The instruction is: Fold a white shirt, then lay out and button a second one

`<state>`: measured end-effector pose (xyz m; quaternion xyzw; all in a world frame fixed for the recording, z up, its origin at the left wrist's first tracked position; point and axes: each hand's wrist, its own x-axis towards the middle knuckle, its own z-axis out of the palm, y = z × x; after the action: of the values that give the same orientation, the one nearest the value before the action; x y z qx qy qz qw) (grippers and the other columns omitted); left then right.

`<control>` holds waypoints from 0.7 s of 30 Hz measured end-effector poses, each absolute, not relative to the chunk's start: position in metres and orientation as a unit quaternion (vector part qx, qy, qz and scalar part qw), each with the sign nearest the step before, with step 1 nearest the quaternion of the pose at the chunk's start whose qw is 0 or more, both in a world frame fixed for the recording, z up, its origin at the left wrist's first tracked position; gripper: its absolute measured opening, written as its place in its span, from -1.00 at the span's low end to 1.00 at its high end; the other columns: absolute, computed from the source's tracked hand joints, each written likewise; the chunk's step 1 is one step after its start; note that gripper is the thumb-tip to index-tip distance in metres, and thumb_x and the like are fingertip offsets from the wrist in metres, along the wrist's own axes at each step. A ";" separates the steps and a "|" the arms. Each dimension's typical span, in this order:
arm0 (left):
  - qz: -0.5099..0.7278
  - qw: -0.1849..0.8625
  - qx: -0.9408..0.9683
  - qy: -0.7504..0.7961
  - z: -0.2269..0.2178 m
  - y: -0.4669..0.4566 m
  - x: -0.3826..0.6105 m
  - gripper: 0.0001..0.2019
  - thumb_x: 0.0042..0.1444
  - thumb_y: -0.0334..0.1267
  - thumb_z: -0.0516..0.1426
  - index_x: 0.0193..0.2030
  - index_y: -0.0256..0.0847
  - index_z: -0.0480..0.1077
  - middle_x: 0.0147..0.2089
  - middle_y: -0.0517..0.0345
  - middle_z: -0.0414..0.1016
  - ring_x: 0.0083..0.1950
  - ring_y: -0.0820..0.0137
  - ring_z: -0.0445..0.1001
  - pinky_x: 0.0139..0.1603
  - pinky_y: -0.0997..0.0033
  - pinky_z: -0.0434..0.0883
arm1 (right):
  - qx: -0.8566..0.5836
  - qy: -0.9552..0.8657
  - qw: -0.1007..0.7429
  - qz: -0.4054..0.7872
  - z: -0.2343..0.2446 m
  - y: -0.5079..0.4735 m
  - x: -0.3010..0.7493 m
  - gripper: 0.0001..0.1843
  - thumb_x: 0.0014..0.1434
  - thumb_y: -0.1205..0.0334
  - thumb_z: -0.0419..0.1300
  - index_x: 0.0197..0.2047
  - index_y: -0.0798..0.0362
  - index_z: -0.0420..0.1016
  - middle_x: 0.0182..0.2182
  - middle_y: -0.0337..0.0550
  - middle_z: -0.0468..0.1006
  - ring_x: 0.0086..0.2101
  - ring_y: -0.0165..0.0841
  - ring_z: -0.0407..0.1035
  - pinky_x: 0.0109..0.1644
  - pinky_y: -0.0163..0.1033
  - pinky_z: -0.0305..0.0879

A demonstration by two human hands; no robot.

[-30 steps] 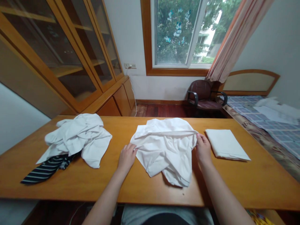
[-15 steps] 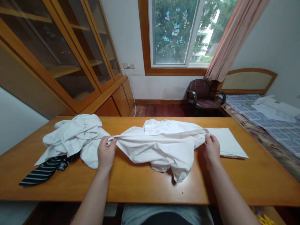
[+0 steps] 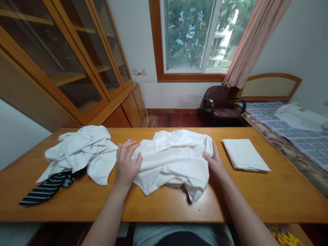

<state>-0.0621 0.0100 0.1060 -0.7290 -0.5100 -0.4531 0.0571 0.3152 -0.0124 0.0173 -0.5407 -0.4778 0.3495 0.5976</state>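
Observation:
A crumpled white shirt (image 3: 171, 164) lies across the middle of the wooden table, with a flap folded over its top and a corner pointing down towards me. My left hand (image 3: 127, 164) is at its left edge, fingers spread and thumb apart, not gripping the cloth. At the opposite edge, my right hand (image 3: 214, 159) pinches the fabric, thumb on top and fingers behind. Left of my left hand is a heap of white cloth (image 3: 84, 147), with a dark striped tie (image 3: 47, 188) sticking out from under it.
A neatly folded white cloth (image 3: 246, 155) lies on the right part of the table (image 3: 287, 191). Beyond the table stand a dark red armchair (image 3: 220, 100) and a glass-door cabinet (image 3: 99, 82). A bed (image 3: 289, 126) is at the right, and the table's front edge is close to my body.
My left hand has let go of the shirt's left end and spread its fingers. My right hand has moved left with the right end, so the stretched shirt is now slack and bunched closer together.

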 end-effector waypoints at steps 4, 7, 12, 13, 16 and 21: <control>-0.356 -0.002 -0.829 -0.431 0.102 0.010 -0.027 -0.50 0.22 -0.38 0.07 0.30 -0.02 0.23 0.31 -0.03 0.27 0.38 0.10 0.21 0.39 -0.09 0.20 | -0.522 -0.570 0.539 0.335 0.028 -0.009 0.290 -0.11 0.19 0.09 0.21 0.49 -0.18 -0.11 0.46 -0.22 -0.07 0.44 -0.19 -0.26 0.47 0.10 -0.26; -0.311 -0.047 -0.873 -0.371 0.094 0.009 0.002 -0.44 0.25 -0.40 0.06 0.36 0.01 0.15 0.38 -0.03 0.18 0.40 0.11 0.18 0.37 -0.05 0.24 | -0.458 -0.587 0.537 0.397 0.039 -0.007 0.264 -0.05 0.17 0.12 0.24 0.50 -0.20 -0.16 0.48 -0.27 -0.15 0.43 -0.20 -0.23 0.48 0.06 -0.28; -0.300 -0.145 -0.856 -0.394 0.078 0.009 0.042 -0.42 0.14 -0.14 0.26 0.28 -0.08 0.20 0.13 -0.07 0.37 0.17 0.11 0.40 0.15 0.04 0.42 | -0.357 -0.463 0.548 0.598 0.059 -0.007 0.235 0.01 0.17 0.05 0.20 0.51 -0.27 -0.35 0.38 -0.19 0.19 0.30 -0.13 0.20 0.35 0.16 0.11; -0.303 -0.157 -0.841 -0.420 0.075 0.010 0.046 -0.44 0.10 -0.10 0.29 0.21 -0.12 0.25 0.06 -0.04 0.40 0.11 0.11 0.43 0.09 0.06 0.43 | -0.347 -0.445 0.547 0.618 0.062 -0.007 0.233 0.00 0.19 -0.01 0.17 0.51 -0.24 -0.36 0.37 -0.15 0.23 0.27 -0.12 0.24 0.33 0.16 0.14; -0.264 -0.193 -0.819 -0.471 0.070 0.016 0.052 -0.68 0.12 -0.07 0.26 -0.07 -0.15 0.35 -0.14 0.07 0.45 -0.09 0.17 0.49 -0.08 0.20 0.43 | -0.347 -0.439 0.549 0.620 0.069 -0.005 0.233 -0.05 0.21 -0.18 0.07 0.52 -0.17 -0.30 0.38 -0.12 0.20 0.28 -0.12 0.23 0.32 0.13 0.17; -0.231 -0.260 -0.836 -0.425 0.070 0.025 0.047 -0.81 0.26 -0.16 0.09 -0.36 -0.15 0.36 -0.29 0.11 0.45 -0.20 0.25 0.45 -0.15 0.30 0.36 | -0.371 -0.471 0.554 0.578 0.069 -0.003 0.242 -0.13 0.23 -0.25 0.02 0.50 -0.15 -0.12 0.34 -0.09 0.27 0.23 -0.10 0.29 0.24 0.11 0.25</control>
<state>0.0469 0.0247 0.0696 -0.8359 -0.4245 -0.2311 -0.2601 0.2424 -0.0030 0.0685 -0.3707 -0.4709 0.5782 0.5537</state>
